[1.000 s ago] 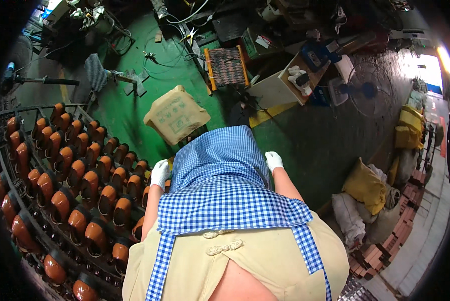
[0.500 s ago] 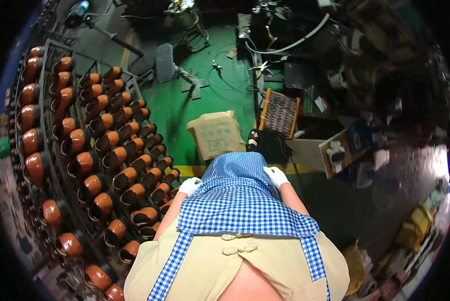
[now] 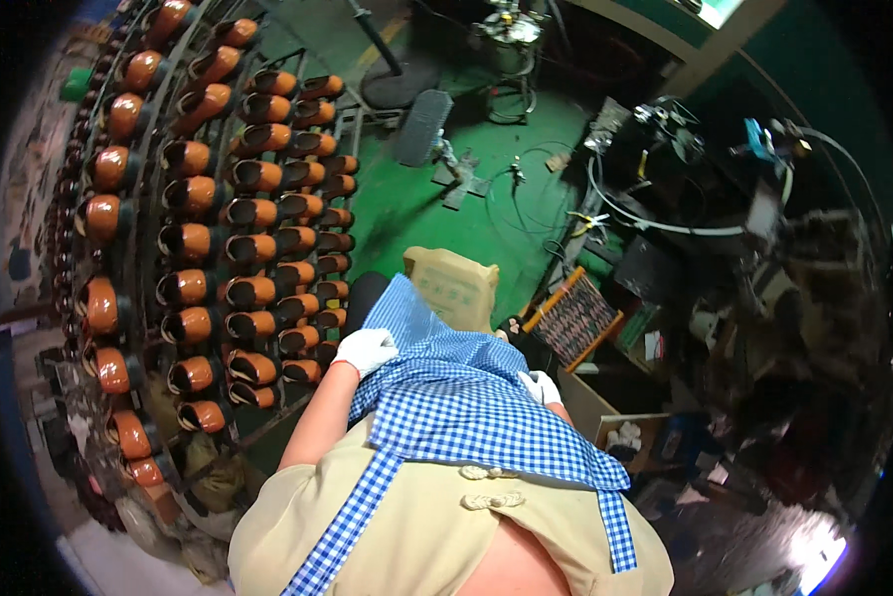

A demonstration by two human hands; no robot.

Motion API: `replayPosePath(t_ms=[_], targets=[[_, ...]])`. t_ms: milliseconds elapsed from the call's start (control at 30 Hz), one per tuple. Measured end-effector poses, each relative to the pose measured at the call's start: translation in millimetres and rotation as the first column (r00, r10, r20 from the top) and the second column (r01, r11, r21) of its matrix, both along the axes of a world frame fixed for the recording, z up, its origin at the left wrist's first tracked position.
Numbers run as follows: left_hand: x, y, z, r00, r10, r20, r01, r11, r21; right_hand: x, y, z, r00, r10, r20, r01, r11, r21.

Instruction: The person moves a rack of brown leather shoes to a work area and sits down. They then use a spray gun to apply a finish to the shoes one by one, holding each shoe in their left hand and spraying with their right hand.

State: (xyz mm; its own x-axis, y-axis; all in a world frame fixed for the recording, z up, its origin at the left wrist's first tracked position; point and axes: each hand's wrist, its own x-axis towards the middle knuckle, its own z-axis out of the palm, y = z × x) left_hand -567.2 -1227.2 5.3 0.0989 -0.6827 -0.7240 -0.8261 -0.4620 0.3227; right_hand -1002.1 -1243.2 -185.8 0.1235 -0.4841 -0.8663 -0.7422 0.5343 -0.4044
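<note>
Both of my hands wear white gloves and rest at the sides of the blue-and-white checked apron (image 3: 476,427) I have on. My left hand (image 3: 367,352) is closed on the apron's left side, where the cloth is lifted and flares forward. At the right side, my right hand (image 3: 540,386) has its fingers curled against the apron's edge, partly hidden by the cloth. Just ahead of the apron lies a tan paper-like covering (image 3: 454,283) with faint print, over what looks like a low seat.
A tall rack (image 3: 352,119) with rows of glossy brown shoes (image 3: 193,241) stands at my left. Ahead on the green floor (image 3: 496,189) are a grey padded stand (image 3: 426,129) and loose cables. To the right are an orange-framed woven seat (image 3: 573,318) and a curved hose (image 3: 665,226).
My view has turned left, so the shoe rack sits squarer and the floor items shift right. My left hand has drawn the apron's left side forward and outward.
</note>
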Motion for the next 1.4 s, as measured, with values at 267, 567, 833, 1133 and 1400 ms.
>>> replayPosePath(t_ms=[267,567,833,1133,1400], targets=[[53.9,-78.4,-52.4,0.995,-0.087,-0.043,0.084,0.994,-0.076,43.0,-88.1,-26.9,0.988,0.147,-0.052,-0.143,0.987,0.069],[207.4,-326.3,-123.8,0.836,-0.456,-0.305,0.48,0.877,0.003,176.3,-181.1,-1.9,0.864,-0.26,-0.431,0.259,0.964,-0.063],[244.6,-438.0,-135.1,0.832,0.196,-0.52,-0.322,0.932,-0.164,274.0,-324.1,50.9,0.863,-0.452,-0.226,0.319,0.834,-0.451],[198.5,-463.7,-182.4,0.987,-0.063,0.151,0.15,0.716,-0.682,231.5,-448.1,-148.8,0.966,-0.186,-0.181,0.112,0.928,-0.354],[178.7,-480.7,-245.6,0.857,-0.477,0.193,0.479,0.603,-0.638,214.0,-550.2,-394.4,0.945,-0.166,-0.283,0.089,0.96,-0.266]])
